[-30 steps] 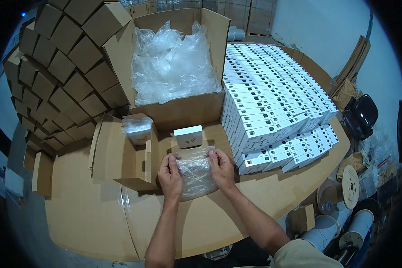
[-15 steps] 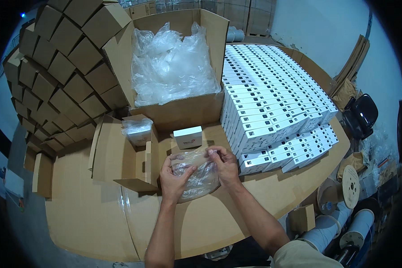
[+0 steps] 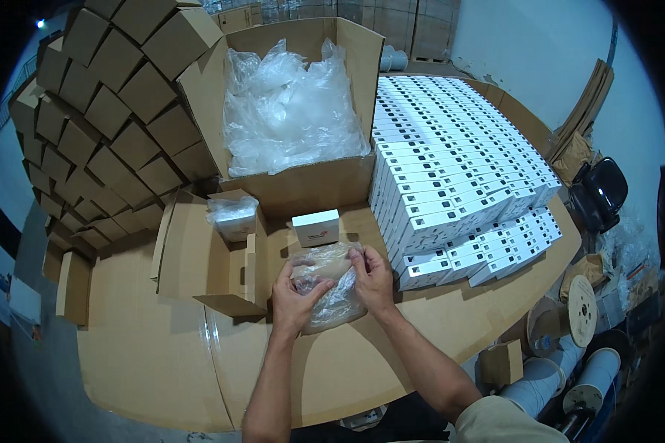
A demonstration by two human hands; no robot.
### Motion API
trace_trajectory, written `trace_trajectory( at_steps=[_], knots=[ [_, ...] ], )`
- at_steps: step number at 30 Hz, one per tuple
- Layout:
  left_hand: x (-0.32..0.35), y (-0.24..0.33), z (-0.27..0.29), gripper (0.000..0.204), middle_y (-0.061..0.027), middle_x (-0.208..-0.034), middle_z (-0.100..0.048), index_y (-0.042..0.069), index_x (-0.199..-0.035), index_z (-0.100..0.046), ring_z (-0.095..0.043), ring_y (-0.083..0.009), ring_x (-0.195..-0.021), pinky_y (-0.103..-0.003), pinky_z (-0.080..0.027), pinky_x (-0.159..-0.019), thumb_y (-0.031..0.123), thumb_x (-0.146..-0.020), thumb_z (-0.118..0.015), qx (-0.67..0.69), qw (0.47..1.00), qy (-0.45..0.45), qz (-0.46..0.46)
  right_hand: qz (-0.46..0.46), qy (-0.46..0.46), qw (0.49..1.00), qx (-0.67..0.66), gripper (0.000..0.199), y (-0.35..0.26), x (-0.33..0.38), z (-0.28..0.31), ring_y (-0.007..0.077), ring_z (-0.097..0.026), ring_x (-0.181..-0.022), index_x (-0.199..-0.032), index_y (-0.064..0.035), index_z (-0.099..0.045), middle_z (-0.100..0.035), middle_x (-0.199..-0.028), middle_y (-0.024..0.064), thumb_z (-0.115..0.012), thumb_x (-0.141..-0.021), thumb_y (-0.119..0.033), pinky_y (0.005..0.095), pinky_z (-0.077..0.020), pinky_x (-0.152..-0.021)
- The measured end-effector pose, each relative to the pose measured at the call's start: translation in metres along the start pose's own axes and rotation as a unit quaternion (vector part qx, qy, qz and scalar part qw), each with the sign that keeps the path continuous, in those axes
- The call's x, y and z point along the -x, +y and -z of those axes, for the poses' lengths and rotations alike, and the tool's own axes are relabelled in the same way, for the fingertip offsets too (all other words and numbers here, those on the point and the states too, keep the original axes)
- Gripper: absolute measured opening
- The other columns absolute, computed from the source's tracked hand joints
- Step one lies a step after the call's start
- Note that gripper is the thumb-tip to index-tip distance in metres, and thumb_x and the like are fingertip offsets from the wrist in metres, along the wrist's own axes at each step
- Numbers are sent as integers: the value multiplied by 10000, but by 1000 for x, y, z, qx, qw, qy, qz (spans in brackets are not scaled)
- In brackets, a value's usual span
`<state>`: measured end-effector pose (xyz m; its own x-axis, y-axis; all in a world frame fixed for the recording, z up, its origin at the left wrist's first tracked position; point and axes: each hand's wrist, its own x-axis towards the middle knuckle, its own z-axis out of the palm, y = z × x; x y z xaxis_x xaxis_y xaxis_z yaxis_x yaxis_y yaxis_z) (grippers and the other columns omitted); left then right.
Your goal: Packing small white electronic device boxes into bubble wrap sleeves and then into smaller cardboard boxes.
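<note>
Between my two hands is a clear plastic bag [image 3: 334, 299], crinkled and see-through. My left hand [image 3: 294, 297] grips its left edge with thumb and fingers, while my right hand [image 3: 371, 277] pinches its upper right edge. Just beyond the bag a small white box [image 3: 316, 228] with a reddish mark stands upright on the cardboard-covered table. To the left of my hands sits an open brown carton [image 3: 231, 303], and inside it is a white box wrapped in clear plastic [image 3: 234, 218].
Behind stands a large open carton [image 3: 295, 186] filled with clear plastic bags [image 3: 292, 111]. White boxes [image 3: 451, 184] are stacked in long rows on the right. Brown cartons [image 3: 111, 118] pile high on the left. Cable spools [image 3: 582, 310] lie on the floor at lower right.
The view has shifted slightly. My hands still hold the plastic bag, and its upper edge looks a little more spread between them.
</note>
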<state>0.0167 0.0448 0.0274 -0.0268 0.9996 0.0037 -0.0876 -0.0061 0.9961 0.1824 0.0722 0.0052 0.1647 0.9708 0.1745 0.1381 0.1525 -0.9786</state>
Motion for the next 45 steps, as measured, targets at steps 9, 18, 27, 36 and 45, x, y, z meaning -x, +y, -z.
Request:
trace_trajectory(
  at_steps=[9,18,27,36,45],
  knots=[
    [3,1,6,423,-99,-938,-720,25,-1147,-558,-710,-150,-907,-271,-568,-799,13,-808,-811,18,1000,-9,-22,301,-24,923,241,404,-59,-1,3,377,-530,-1173,-1212,-74,-621,-558,-1276,176,-700,-816,-65,459,-446,-994],
    [3,7,3,398,-132,-930,-745,33,-1142,-563,-723,-162,-915,-286,-577,-818,3,-818,-791,-6,1000,-20,-11,313,-29,916,250,206,-59,-8,8,338,-544,-1165,-962,-50,-683,-581,-1247,123,-758,-773,-17,437,-462,-968],
    [-6,-11,11,463,-111,-1057,-719,10,-1163,-607,-701,-187,-968,-318,-563,-841,69,-771,-845,-70,997,16,-5,405,-100,865,278,201,-60,-10,19,292,-586,-1059,-887,-60,-659,-616,-1065,91,-774,-725,-37,421,-464,-891],
    [-2,0,9,495,-112,-1043,-726,11,-1152,-611,-704,-188,-951,-327,-559,-836,124,-753,-882,-79,997,16,17,453,-165,760,436,122,-81,-18,14,251,-557,-989,-862,-53,-644,-587,-992,89,-709,-775,-109,398,-412,-888],
    [-2,-2,10,458,-114,-1029,-732,35,-1140,-624,-706,-204,-948,-353,-551,-827,117,-761,-868,-139,990,20,-3,370,-267,788,413,158,-90,-22,11,277,-625,-934,-967,-52,-649,-656,-861,131,-671,-827,-123,425,-413,-871]
  ],
)
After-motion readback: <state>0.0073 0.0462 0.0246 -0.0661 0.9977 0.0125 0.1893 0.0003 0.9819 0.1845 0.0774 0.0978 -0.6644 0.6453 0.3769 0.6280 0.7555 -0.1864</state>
